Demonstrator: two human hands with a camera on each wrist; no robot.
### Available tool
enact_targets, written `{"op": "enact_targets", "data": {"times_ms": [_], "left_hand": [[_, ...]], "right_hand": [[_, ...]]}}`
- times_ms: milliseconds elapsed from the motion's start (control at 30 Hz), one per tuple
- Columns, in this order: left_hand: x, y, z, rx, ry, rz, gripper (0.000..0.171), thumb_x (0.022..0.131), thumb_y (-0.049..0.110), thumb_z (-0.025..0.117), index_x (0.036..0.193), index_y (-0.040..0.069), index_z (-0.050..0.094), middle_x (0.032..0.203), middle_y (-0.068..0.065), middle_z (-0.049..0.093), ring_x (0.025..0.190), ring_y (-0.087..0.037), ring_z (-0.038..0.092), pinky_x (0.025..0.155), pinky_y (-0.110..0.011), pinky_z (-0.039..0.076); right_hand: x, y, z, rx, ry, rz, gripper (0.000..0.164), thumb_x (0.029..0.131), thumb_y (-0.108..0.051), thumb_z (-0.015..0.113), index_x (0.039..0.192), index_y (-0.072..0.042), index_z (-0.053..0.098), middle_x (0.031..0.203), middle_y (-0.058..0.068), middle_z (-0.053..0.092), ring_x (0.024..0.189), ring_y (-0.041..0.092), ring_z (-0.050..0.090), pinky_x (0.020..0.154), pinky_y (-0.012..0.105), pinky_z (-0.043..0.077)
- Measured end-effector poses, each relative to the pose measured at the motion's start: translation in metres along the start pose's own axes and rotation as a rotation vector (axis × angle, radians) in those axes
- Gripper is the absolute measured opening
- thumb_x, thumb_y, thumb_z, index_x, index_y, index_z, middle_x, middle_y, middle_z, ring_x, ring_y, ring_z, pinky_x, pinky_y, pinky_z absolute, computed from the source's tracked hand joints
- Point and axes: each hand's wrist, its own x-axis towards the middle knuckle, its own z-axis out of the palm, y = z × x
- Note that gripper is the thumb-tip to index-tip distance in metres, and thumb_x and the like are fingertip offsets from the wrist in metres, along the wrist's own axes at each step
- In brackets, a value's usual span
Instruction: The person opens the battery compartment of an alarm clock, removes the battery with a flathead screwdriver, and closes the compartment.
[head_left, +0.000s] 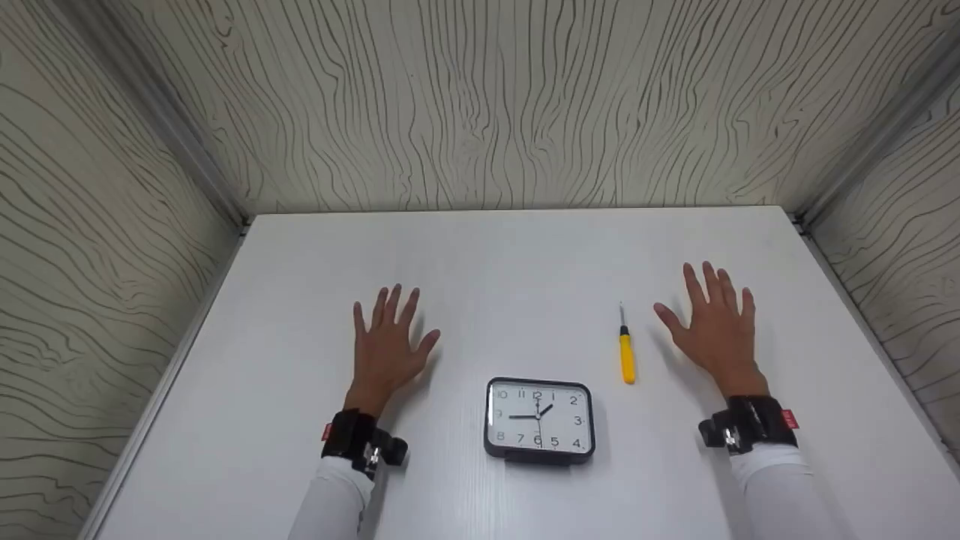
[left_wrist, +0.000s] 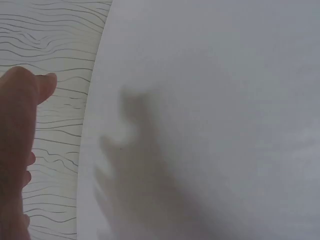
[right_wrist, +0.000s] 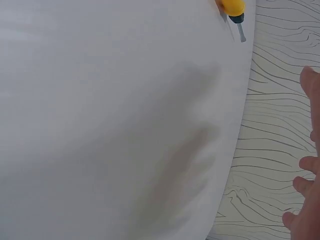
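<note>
The head view shows pale wall panels with dark wood-grain lines, enclosing a white table at its far edge and both sides. A white left sleeve and a white right sleeve reach in from the near edge. The left hand and the right hand are both released, palms down, fingers spread, grasping nothing; their shadows fall on the table apart from them. Between the forearms, nearer the person, sits a black-framed rectangular clock, its white face upward, the short pointer between 1 and 2, the long one near 9. A black left wrist camera and a black right wrist camera are strapped on. Just left of the right hand, a screwdriver lies on the table, yellow handle toward the person, metal tip pointing away; the right wrist view catches it at the top edge.
</note>
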Motion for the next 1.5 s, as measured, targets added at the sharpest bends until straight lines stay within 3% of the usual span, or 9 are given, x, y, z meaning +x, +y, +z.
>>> {"op": "enact_targets", "data": {"times_ms": [200,633,1067,1500], "left_hand": [[-0.004,0.013,0.003,0.005,0.017,0.042,0.073,0.092,0.063,0.042,0.153,0.025,0.030,0.159,-0.007,0.030,0.150,-0.028,0.022,0.119,-0.062,0.009],[-0.011,0.023,0.002,0.000,0.005,0.084,0.074,0.092,0.064,0.043,0.154,0.026,0.029,0.158,-0.006,0.032,0.149,-0.027,0.023,0.119,-0.061,0.011],[-0.020,0.039,0.005,-0.005,0.044,0.146,0.073,0.092,0.063,0.042,0.153,0.026,0.030,0.155,-0.006,0.040,0.147,-0.027,0.030,0.117,-0.064,0.014],[-0.029,0.051,0.003,-0.039,-0.008,0.198,0.072,0.093,0.063,0.042,0.154,0.027,0.027,0.155,-0.004,0.038,0.147,-0.025,0.029,0.117,-0.064,0.011]], "right_hand": [[0.001,-0.001,0.001,-0.003,0.002,-0.002,0.080,0.092,-0.055,0.053,0.154,-0.012,0.025,0.155,0.025,0.029,0.143,0.045,0.025,0.111,0.070,0.015],[0.001,-0.007,-0.001,0.004,0.003,-0.005,0.081,0.092,-0.054,0.055,0.155,-0.012,0.025,0.155,0.025,0.029,0.142,0.045,0.025,0.111,0.070,0.015],[0.000,-0.007,0.003,0.018,0.004,-0.009,0.081,0.092,-0.054,0.054,0.155,-0.013,0.025,0.155,0.025,0.029,0.142,0.046,0.025,0.110,0.071,0.015],[0.002,-0.012,0.006,0.026,0.025,-0.025,0.080,0.091,-0.052,0.057,0.154,-0.012,0.028,0.154,0.026,0.031,0.141,0.046,0.027,0.110,0.071,0.016]]}}
